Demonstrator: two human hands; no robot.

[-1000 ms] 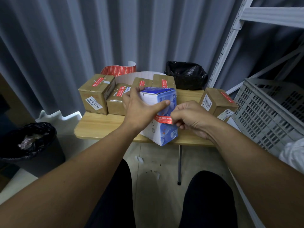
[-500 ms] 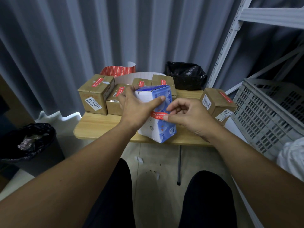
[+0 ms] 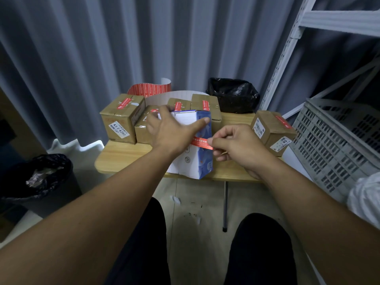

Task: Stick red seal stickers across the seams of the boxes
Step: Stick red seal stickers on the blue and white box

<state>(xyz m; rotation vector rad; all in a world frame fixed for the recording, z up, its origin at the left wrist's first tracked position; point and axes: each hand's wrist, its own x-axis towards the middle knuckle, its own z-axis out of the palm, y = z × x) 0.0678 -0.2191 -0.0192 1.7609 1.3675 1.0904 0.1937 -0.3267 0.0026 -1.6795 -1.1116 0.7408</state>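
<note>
Left hand (image 3: 170, 130): gripping the blue-white box (image 3: 202, 161) from above, steadying it at the surface's (image 3: 123, 157) near edge.
Right hand (image 3: 240, 147): pinching the red seal sticker (image 3: 200, 142), apparently laying it across the box's seam.

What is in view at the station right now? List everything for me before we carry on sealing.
blue and white box: one, blue and white, upright at the table's near edge
red seal sticker: one, red, on the box's near corner
cardboard boxes: five, brown, each with a red sticker; four behind the held box, one at the right
sticker sheet: one, red, curled, behind the boxes
table: one, light wood
black bag: one, black, table's far side
bin: one, black, bag-lined, floor at left
crate: one, grey, right
shelf frame: one, white, right rear
curtain: grey, behind
left hand: holds the box's top
right hand: pinches the sticker's end
</note>
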